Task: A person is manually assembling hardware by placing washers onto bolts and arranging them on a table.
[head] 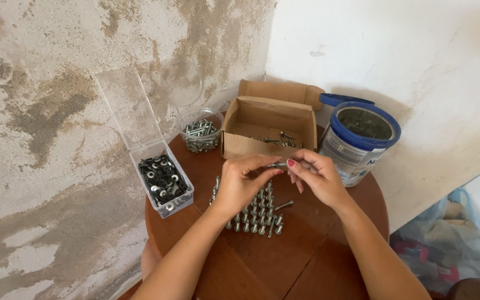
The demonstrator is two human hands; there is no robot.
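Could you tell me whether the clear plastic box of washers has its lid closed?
No, the clear plastic box of dark washers stands open, its hinged lid tilted up against the wall.

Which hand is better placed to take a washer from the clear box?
Probably the left hand: the clear box of washers lies at its side, while the right hand is farther away. Both pinch one screw.

Both bare forearms are extended forward and angled inward, so that the hands are brought together. The left hand (239,186) is curled, thumb and fingertips pinched shut. The right hand (316,179) is held just beside it, its fingertips closed likewise in a pinching grip.
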